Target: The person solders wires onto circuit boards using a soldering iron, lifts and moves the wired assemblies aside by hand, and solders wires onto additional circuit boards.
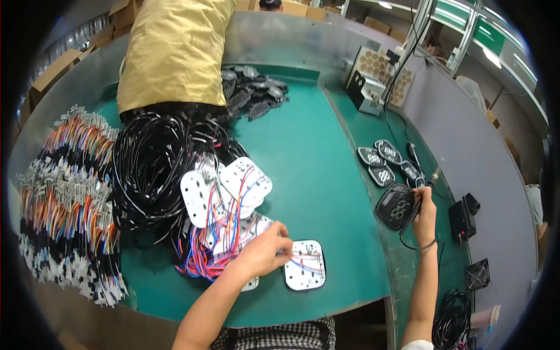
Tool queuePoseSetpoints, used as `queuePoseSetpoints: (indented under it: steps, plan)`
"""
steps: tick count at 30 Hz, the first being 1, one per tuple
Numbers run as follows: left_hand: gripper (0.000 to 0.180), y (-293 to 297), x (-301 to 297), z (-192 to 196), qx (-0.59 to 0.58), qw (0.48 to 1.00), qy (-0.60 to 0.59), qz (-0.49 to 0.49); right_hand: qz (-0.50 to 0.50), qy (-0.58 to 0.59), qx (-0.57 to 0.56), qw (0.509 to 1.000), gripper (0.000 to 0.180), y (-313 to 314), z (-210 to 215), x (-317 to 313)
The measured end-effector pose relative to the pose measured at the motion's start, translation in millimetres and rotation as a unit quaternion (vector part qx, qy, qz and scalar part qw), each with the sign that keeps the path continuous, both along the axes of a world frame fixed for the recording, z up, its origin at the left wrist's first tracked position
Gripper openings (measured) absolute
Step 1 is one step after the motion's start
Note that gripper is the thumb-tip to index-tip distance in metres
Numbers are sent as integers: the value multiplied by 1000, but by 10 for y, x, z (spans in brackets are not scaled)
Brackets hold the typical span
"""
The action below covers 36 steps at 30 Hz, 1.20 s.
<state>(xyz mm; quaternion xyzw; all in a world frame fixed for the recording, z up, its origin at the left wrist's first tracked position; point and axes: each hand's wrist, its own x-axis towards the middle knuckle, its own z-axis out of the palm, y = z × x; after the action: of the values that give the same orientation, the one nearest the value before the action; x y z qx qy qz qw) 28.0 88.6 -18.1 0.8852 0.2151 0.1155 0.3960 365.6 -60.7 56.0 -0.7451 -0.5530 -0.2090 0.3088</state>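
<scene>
My left hand (265,251) is closed, its fingertips pinching the thin red and blue wires of a white circuit board (304,279). That board lies flat on the green table, at the right of a heap of similar white boards (248,179) with red and blue wires (201,262) hanging off them. Over the right side bench, my right hand (426,213) grips the edge of a black plastic housing (395,207). A black cable (417,248) loops from near this hand down across my wrist. My right fingers partly hide the housing's edge.
Bundled multicoloured wire harnesses (70,192) cover the left side, beside coiled black cables (151,169) under a yellow sack (175,52). Dark plastic parts (254,93) lie at the back. Several black-and-white oval parts (382,175) sit near a grey box-shaped device (367,93) and a small fan (478,274).
</scene>
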Motion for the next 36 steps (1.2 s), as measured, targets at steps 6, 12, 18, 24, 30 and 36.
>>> queuePoseSetpoints:
  steps: [6, 12, 18, 24, 30, 36]
  plan:
    - [12, -42, -57, 73, 9, 1000, 4, 5, 167, 242, -89, 952, 24, -64, -367, -764]
    - [11, -72, -64, 68, 8, 1000, 6, 6, 174, 308, -53, 934, 13, -77, -761, -1055]
    - [11, -107, -73, 60, 33, 999, 2, 8, 147, 270, -21, 951, 20, -210, -911, -1278]
    - [11, -143, 95, 70, 44, 994, -9, 104, 97, 215, -13, 972, 30, -257, -908, -1373]
    - [8, -157, 283, -52, 194, 969, 100, 113, 89, 168, 6, 982, 28, -266, -930, -1393]
    - [16, -228, 311, -46, 216, 968, 96, 85, 78, 190, -6, 979, 28, -309, -932, -1362]
